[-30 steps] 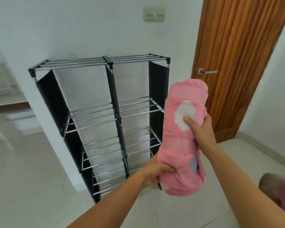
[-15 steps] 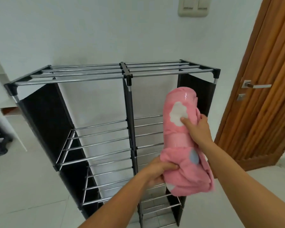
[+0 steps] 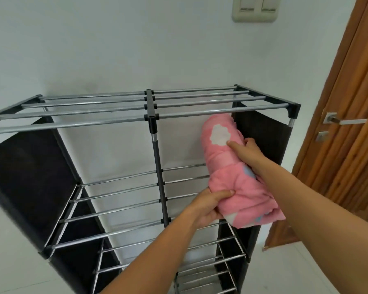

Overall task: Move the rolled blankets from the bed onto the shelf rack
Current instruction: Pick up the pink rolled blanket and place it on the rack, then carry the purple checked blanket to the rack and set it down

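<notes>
Hands grip a pink blanket (image 3: 232, 170) in the rack's (image 3: 151, 115) upper right bay: left hand (image 3: 210, 205) low, right hand (image 3: 245, 152) high.

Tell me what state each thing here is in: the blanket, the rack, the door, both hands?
Pink blanket: rolled, held in the rack's upper right compartment.
Shelf rack: upright against the wall, shelves bare.
Door: shut, as far as shows.
Left hand: gripping the roll's lower end.
Right hand: gripping the roll's upper part.
</notes>
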`<state>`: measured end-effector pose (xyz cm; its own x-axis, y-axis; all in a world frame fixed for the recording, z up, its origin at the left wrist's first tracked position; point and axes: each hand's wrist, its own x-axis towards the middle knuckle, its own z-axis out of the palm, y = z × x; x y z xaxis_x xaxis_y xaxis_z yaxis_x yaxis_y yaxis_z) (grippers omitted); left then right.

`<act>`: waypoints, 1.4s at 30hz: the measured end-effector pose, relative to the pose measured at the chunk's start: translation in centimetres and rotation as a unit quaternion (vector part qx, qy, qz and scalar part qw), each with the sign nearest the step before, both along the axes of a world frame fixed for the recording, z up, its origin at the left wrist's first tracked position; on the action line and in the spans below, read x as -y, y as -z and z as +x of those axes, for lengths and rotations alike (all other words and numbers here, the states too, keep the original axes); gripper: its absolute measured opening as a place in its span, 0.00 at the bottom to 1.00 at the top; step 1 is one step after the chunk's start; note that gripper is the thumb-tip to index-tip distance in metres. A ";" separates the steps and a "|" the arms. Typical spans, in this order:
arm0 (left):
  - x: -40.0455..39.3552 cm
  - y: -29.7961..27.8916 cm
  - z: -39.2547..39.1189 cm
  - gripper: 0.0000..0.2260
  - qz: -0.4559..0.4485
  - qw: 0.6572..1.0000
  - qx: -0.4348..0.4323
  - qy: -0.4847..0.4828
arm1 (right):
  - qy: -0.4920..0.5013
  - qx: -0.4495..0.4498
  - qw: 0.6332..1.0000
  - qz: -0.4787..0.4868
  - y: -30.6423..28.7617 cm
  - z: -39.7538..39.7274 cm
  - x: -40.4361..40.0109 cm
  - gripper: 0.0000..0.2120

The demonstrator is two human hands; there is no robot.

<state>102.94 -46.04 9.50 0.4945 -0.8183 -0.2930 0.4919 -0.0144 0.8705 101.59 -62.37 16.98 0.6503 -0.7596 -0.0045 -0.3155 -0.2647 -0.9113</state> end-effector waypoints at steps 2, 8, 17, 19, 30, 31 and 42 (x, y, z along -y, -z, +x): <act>0.7 0.3 -0.1 0.12 0.003 1.000 -0.018 -0.007 | -0.022 -0.060 0.998 -0.012 0.6 0.1 0.2 0.38; 1.4 0.8 -0.6 0.21 0.015 1.000 -0.021 0.001 | -0.051 -0.132 0.988 -0.063 2.9 -1.1 0.3 0.31; 0.1 0.1 -1.2 0.18 0.135 0.986 0.090 0.024 | -0.060 -0.119 0.979 -0.154 3.3 -2.9 -1.0 0.25; -0.6 -0.2 -1.5 0.21 0.199 0.966 0.161 0.034 | -0.067 -0.105 0.978 -0.169 3.4 -4.1 -1.7 0.24; 3.5 6.7 -12.2 0.11 0.228 0.920 0.089 0.307 | 0.266 -0.039 0.963 0.000 12.5 -29.1 -5.3 0.11; 4.4 7.4 -13.7 0.10 0.230 0.914 0.095 0.320 | 0.308 -0.048 0.950 0.028 13.6 -32.1 -6.1 0.12; 0.6 9.2 -47.8 0.13 0.185 0.722 0.189 0.640 | 0.686 0.024 0.705 0.178 18.4 -62.2 -30.2 0.10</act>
<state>55.17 -46.68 0.27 -0.4945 -0.5770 -0.6500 -0.4018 -0.5114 0.7596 39.43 -32.16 -1.41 -0.6903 -0.6296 -0.3566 -0.0182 0.5078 -0.8613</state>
